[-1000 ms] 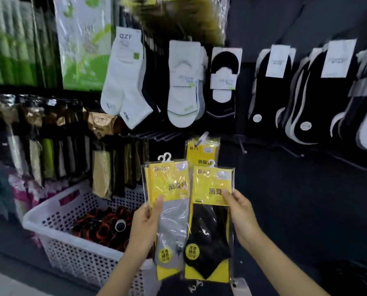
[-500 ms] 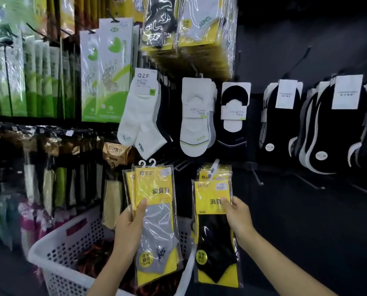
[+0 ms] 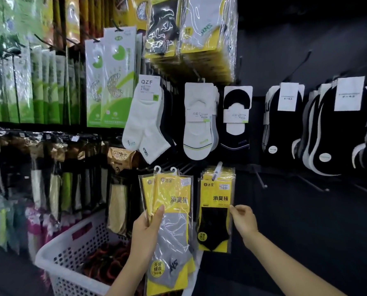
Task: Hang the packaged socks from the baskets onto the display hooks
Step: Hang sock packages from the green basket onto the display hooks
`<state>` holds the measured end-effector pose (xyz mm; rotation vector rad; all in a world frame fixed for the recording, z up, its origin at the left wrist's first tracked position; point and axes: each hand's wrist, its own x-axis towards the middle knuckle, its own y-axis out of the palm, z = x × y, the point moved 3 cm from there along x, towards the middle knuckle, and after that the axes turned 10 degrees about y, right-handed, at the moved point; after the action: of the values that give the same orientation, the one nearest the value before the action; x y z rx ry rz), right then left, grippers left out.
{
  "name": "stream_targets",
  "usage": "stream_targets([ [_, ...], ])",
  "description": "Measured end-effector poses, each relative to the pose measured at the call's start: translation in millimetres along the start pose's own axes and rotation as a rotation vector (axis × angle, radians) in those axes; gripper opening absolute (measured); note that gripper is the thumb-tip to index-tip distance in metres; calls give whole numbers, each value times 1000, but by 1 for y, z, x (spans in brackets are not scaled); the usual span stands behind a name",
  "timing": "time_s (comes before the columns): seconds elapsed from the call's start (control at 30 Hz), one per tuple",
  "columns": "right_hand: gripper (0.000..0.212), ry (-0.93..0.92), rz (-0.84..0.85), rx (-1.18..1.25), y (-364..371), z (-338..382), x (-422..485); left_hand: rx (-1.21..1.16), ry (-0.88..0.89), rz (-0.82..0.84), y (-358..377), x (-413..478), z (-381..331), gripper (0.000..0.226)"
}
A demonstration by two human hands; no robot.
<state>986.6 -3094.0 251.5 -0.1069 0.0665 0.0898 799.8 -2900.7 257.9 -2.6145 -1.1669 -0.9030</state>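
My left hand [image 3: 146, 231] grips clear-wrapped yellow packets of grey socks [image 3: 174, 210] above the white perforated plastic basket [image 3: 71, 248]; my right hand [image 3: 245, 221] pinches the yellow black-sock packet [image 3: 215, 210] hanging on the dark wall's [image 3: 306, 221] white-tipped hook [image 3: 217, 170].

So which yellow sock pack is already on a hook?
The yellow plastic pack with the black sock, threaded on the white-tipped hook; the grey-sock packs are held in the left hand.
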Motion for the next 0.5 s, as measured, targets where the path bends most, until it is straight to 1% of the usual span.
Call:
stream_targets([
  [0.03,22,-52,65,-3,1,2,-9,-21,-7,15,2,-2,2,50],
  [0.1,19,-97,254,-5,8,10,-32,-88,-44,62,11,-7,5,46],
  [0.17,25,-114,398,5,14,16,-53,-166,-90,95,23,-14,5,28],
  [0.2,27,-120,434,18,15,18,-61,-208,-104,116,30,-18,3,19],
  [0.23,27,-127,455,34,14,20,-66,-243,-121,145,37,-21,4,12],
  [0.27,25,-134,464,49,12,20,-70,-277,-147,169,43,-25,3,10],
  [0.33,22,-138,462,74,4,20,-73,-286,-180,180,50,-30,4,24],
  [0.37,21,-138,454,81,-1,18,-72,-270,-183,172,52,-31,2,25],
  [0.47,18,-131,443,83,-10,12,-70,-184,-216,143,55,-31,3,21],
  [0.5,18,-133,434,72,-13,10,-69,-147,-232,130,54,-30,3,27],
])
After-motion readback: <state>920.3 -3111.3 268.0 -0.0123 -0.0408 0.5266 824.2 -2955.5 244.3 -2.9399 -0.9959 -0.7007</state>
